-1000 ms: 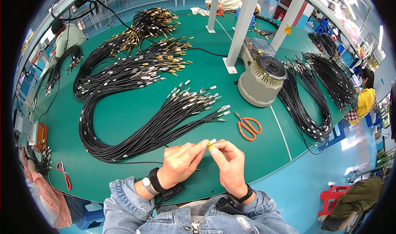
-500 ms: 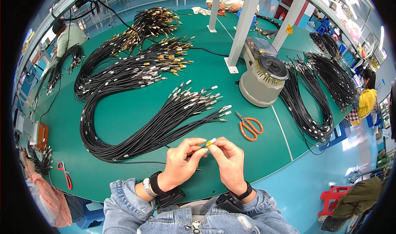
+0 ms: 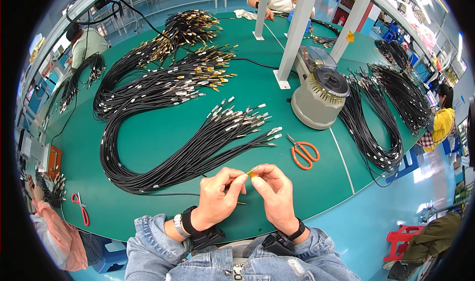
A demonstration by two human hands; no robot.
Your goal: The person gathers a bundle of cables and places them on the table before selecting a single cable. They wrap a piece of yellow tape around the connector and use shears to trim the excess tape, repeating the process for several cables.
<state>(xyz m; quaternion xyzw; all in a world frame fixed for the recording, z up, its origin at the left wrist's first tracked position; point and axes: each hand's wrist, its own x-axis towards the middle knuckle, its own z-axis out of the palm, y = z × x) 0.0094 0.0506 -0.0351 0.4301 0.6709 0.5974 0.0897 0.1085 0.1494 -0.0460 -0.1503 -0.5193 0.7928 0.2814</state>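
Note:
Near the front edge of the table, my left hand [image 3: 216, 194] is closed on a thin black cable [image 3: 173, 195] that runs off to the left. A short metallic tip pokes out below that hand. My right hand [image 3: 277, 194] pinches a small yellow piece of tape [image 3: 251, 174] at the cable's end, where the fingertips of both hands meet. The fingers partly cover the cable end. Just ahead, a large bundle of black cables [image 3: 133, 174] with white-tagged ends curves across the green table [image 3: 264, 154].
Orange-handled scissors [image 3: 305, 155] lie right of my hands, below a grey round tape dispenser [image 3: 319, 100] and metal posts [image 3: 298, 31]. More cable bundles [image 3: 168, 83] fill the far left and right. Red-handled scissors [image 3: 81, 209] lie at left. Co-workers sit around the table.
The white tag seen between my fingertips is now out of sight, with yellow tape showing there. My right fingers have shifted slightly. The far co-worker's hands have moved apart.

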